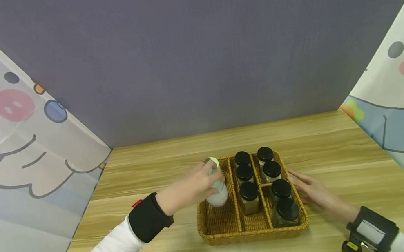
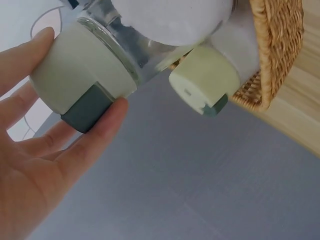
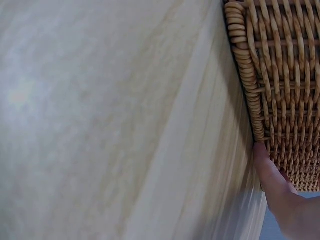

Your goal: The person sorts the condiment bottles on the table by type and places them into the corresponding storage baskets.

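My left hand holds a clear seasoning jar of white contents, above or partly inside the left compartment of the wicker basket. In the left wrist view, my fingers and thumb are around its grey-green lid, which has a dark green tab. Behind it in the basket is a second seasoning jar with a pale yellow-green lid, mostly hidden by the hand in the head view. My right hand touches the basket's right side with extended fingers; the right wrist view shows them against the woven wall.
Three jars with black lids line the middle compartment. To their right, two jars stand in the rear section and two larger ones in front. The basket is on a wooden table, with a grey panel behind.
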`<state>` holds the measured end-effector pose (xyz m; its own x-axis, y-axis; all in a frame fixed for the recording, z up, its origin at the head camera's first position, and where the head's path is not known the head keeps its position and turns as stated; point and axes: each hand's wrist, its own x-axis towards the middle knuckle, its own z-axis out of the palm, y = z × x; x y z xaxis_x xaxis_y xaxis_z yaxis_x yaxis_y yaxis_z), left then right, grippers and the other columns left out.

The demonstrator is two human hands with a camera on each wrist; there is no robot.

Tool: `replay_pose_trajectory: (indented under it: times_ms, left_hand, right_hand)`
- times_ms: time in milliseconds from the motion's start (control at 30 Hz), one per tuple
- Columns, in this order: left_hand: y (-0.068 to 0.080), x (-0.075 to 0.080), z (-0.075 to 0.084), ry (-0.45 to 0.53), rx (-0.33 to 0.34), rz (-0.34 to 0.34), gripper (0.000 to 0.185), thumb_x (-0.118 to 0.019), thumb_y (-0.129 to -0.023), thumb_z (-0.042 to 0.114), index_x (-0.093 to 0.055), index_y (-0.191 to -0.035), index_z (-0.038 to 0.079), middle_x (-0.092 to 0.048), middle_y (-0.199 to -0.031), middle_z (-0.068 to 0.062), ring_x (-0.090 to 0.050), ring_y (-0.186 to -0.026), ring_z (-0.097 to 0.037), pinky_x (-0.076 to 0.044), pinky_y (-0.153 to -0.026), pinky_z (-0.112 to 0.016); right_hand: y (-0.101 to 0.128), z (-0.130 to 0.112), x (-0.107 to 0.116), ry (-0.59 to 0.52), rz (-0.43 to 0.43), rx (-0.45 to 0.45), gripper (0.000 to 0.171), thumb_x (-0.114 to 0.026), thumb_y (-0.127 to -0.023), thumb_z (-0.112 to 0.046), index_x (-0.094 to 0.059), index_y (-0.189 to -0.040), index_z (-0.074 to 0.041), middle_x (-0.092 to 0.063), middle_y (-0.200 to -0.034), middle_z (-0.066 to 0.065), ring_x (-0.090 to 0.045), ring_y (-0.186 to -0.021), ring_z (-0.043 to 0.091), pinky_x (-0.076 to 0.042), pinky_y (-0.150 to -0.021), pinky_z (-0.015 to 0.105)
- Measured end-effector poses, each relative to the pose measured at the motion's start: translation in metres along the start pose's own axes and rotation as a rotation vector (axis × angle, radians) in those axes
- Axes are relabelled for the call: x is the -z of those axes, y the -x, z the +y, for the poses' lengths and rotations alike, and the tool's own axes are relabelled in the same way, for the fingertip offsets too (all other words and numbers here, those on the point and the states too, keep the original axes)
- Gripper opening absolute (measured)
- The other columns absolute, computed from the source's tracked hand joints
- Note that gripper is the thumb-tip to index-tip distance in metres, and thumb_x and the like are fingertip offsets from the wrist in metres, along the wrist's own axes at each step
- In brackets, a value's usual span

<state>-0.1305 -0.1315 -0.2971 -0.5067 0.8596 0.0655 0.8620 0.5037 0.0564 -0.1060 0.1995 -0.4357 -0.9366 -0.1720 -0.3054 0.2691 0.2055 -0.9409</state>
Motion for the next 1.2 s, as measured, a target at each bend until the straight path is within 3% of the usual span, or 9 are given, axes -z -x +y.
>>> replay_pose_trajectory:
  times_ms: [333, 633, 1200]
  left_hand:
    - [-0.001, -0.018, -0.002, 0.024, 0.005, -0.026, 0.024, -0.068, -0.078, 0.019, -0.058, -0.100, 0.012, -0.044, -0.098, -0.007, -0.045, -0.079, -0.020, -0.044, -0.063, -0.019]
    - [-0.002, -0.024, -0.001, 0.036, 0.043, -0.083, 0.026, -0.066, -0.080, 0.020, -0.059, -0.103, 0.012, -0.044, -0.103, -0.008, -0.049, -0.087, -0.023, -0.047, -0.067, -0.021]
    - [-0.001, -0.038, -0.007, -0.020, 0.048, -0.075, 0.026, -0.067, -0.079, 0.022, -0.059, -0.102, 0.013, -0.046, -0.101, -0.009, -0.047, -0.079, -0.019, -0.045, -0.062, -0.019]
  right_hand:
    - [0.001, 0.000, 0.001, 0.020, -0.006, -0.001, 0.062, -0.040, -0.094, -0.034, -0.013, -0.142, -0.006, -0.005, -0.142, 0.029, -0.026, -0.120, 0.048, -0.048, -0.080, 0.046]
    - [0.001, 0.000, 0.001, 0.026, -0.003, -0.004, 0.062, -0.040, -0.094, -0.034, -0.013, -0.142, -0.006, -0.004, -0.142, 0.029, -0.026, -0.120, 0.048, -0.048, -0.081, 0.047]
    - [0.001, 0.001, -0.001, 0.002, 0.014, -0.005, 0.063, -0.043, -0.093, -0.036, -0.016, -0.141, -0.005, -0.004, -0.143, 0.027, -0.029, -0.120, 0.047, -0.049, -0.079, 0.044]
